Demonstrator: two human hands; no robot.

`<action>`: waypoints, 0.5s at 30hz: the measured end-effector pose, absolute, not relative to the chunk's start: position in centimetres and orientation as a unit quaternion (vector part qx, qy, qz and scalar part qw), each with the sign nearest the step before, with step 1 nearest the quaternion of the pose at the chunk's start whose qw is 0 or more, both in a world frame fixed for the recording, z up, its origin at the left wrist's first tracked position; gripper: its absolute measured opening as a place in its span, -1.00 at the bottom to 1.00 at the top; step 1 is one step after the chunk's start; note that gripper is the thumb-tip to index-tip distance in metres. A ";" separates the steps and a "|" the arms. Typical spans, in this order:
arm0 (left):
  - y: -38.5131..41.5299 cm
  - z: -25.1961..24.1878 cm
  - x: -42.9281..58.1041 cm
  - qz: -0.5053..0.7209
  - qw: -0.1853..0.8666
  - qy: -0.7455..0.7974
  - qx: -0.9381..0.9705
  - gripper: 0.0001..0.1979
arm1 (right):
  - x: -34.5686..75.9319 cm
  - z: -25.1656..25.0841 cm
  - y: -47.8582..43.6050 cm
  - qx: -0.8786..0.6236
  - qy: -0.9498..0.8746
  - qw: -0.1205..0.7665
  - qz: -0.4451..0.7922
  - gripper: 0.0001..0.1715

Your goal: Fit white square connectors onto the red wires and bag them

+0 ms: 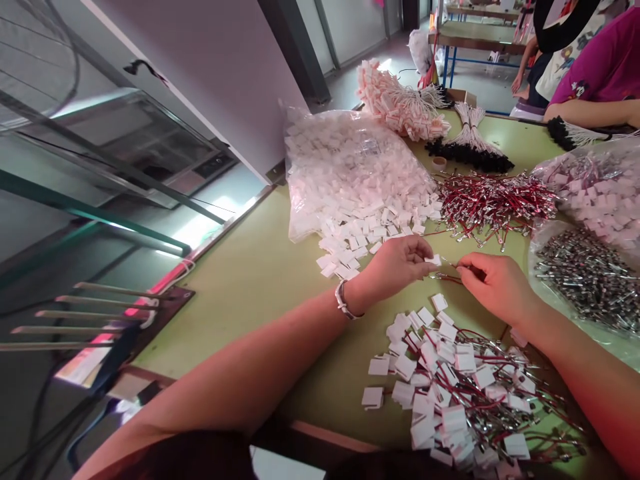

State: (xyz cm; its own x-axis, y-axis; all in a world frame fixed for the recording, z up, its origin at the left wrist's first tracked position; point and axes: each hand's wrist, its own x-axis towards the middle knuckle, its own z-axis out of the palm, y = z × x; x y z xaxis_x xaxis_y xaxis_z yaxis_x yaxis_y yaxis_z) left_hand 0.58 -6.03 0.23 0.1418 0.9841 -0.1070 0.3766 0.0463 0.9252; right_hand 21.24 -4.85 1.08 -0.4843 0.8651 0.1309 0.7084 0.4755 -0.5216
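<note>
White connector housing [433, 261] is pinched by the left hand [400, 264], above the table [240, 307]; the right hand [493, 280] grips thin wires [449, 277], whose tips could bend if pressed crookedly against it. Beyond, a clear bag [614, 343] holds dark metal pieces [585, 280]; a farther plastic sack [299, 231] holds loose white housings [350, 167]

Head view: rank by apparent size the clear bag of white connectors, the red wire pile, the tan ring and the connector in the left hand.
1. Clear bag
2. Red wire pile
3. Tan ring and held connector: too alike to rank; the connector is nearer the camera.
</note>
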 end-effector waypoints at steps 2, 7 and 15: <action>-6.2 0.2 0.7 0.340 0.506 0.543 0.577 -0.83 | 21.2 0.9 -4.9 -0.456 -0.840 0.207 0.207 -0.75; -6.1 0.3 0.5 0.354 0.559 0.486 0.572 -0.86 | 21.7 0.8 -4.9 -0.437 -0.830 0.208 0.277 -0.73; -5.9 0.5 -0.4 0.317 0.638 0.462 0.528 -0.83 | 22.2 1.0 -5.0 -0.426 -0.830 0.210 0.292 -0.71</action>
